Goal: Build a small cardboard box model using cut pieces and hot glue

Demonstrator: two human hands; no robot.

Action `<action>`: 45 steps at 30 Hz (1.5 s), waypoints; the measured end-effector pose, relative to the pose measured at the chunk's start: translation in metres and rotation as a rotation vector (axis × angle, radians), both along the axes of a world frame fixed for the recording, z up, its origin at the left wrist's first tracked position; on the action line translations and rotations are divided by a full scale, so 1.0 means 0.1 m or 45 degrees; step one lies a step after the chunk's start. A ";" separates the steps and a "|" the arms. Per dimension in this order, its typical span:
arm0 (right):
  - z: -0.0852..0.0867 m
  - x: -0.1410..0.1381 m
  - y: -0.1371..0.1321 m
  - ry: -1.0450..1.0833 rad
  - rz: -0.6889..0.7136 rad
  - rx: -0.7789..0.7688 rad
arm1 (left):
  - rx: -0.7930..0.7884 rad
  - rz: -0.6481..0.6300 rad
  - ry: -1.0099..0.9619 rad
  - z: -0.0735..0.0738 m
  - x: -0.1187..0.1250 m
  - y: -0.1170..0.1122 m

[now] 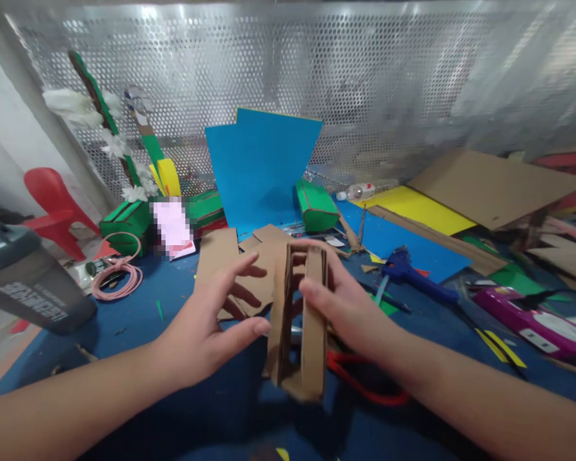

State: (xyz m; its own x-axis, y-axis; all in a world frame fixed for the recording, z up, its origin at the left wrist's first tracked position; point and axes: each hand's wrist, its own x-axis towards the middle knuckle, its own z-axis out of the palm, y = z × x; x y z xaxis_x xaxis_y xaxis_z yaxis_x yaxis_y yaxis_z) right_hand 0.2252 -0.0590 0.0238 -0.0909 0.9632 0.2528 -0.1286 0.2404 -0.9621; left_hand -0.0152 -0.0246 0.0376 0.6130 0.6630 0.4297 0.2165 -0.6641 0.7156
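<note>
My right hand (338, 294) grips a cardboard frame (313, 333), an upright narrow box shape with open slots through it. The thumb presses its near side and the fingers wrap behind. To the left of the frame, my left hand (221, 314) hovers with fingers spread and nothing in it; its thumb tip comes close to the frame's side. Behind both hands lie flat brown cardboard pieces (216, 256). Red scissor-like handles (369, 381) rest on the blue table beneath my right wrist, partly hidden.
A dark shaker bottle (29, 275) and a coiled pink cable (118, 282) stand left. Blue boards (264, 166) lean against the perforated metal wall (365, 77). Right are a blue glue gun (408, 272), a purple device (532, 320) and a large cardboard sheet (494, 186).
</note>
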 end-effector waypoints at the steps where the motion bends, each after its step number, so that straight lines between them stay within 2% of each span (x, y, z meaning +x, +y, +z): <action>1: 0.01 0.02 0.04 0.058 -0.058 -0.058 | 0.000 -0.014 0.032 -0.01 0.00 0.01; 4: 0.05 0.06 0.16 0.284 -0.090 -0.341 | 0.054 -0.091 0.083 -0.02 0.01 0.04; 9: 0.11 0.05 0.23 0.502 0.144 -0.659 | 0.306 -0.187 -0.021 -0.04 0.04 0.04; 12: 0.12 -0.01 0.20 0.574 0.196 -0.859 | 0.461 -0.249 -0.113 -0.06 0.05 0.05; 16: 0.09 -0.07 0.16 0.638 0.246 -0.987 | 0.501 -0.273 -0.139 -0.07 0.06 0.05; 19: 0.07 -0.06 0.15 0.659 0.338 -0.994 | 0.499 -0.301 -0.106 -0.05 0.06 0.01; 23: 0.05 0.00 0.15 0.651 0.395 -0.927 | 0.537 -0.247 -0.063 0.00 0.02 0.00; 27: 0.05 0.02 0.18 0.656 0.481 -0.904 | 0.729 -0.169 0.051 0.02 0.01 0.01; 30: 0.05 -0.02 0.18 0.666 0.508 -0.868 | 0.885 -0.090 0.132 0.00 0.09 -0.04; 33: 0.06 -0.11 0.14 0.745 0.441 -0.822 | 0.907 0.013 0.059 -0.03 0.24 -0.12; 38: 0.05 -0.17 0.08 0.810 0.571 -0.741 | 0.845 0.135 -0.108 0.04 0.39 -0.21; 41: 0.07 -0.11 0.06 0.769 0.616 -0.777 | 0.819 0.195 -0.295 0.10 0.43 -0.28; 45: 0.06 -0.05 0.05 0.812 0.615 -0.783 | 0.774 0.274 -0.323 0.12 0.47 -0.39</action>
